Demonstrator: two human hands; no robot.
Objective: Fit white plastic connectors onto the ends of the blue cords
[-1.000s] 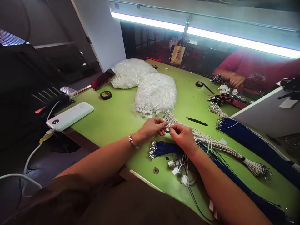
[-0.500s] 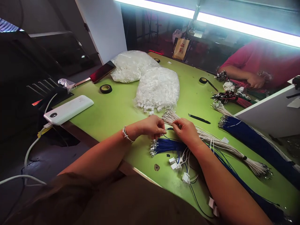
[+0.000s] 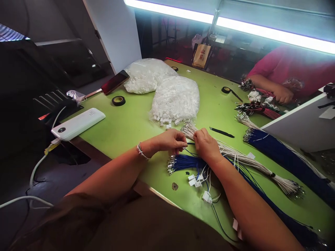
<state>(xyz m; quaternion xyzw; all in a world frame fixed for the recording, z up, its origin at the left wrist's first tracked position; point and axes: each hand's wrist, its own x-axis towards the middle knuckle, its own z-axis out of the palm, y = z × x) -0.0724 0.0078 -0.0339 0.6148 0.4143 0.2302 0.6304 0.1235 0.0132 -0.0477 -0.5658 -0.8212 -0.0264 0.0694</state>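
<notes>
My left hand (image 3: 173, 140) is closed in a pinch around a small white connector, mostly hidden by the fingers. Thin blue wires run from these fingertips toward my right hand (image 3: 207, 144). That hand is closed too, fingers curled over the bundle of white wires (image 3: 188, 128); whatever it grips is hidden. Just below lies a bundle of blue wires (image 3: 185, 163) with bare metal terminals at its left end. White connectors (image 3: 195, 180) with wires attached rest nearer my body, and another wired connector (image 3: 207, 197) sits beside them.
Two clear bags, a near one (image 3: 178, 96) and a far one (image 3: 146, 75), hold white connectors. Around them are black tape (image 3: 118, 100), a phone (image 3: 115, 82), a power bank (image 3: 78, 124) and a black slim tool (image 3: 222, 132). More blue wires (image 3: 277, 151) lie right; a co-worker's hand (image 3: 284, 94) is beyond.
My right hand has curled its fingers in more and shifted slightly left and up at the white wires. The left hand's pinch has moved a little to the right.
</notes>
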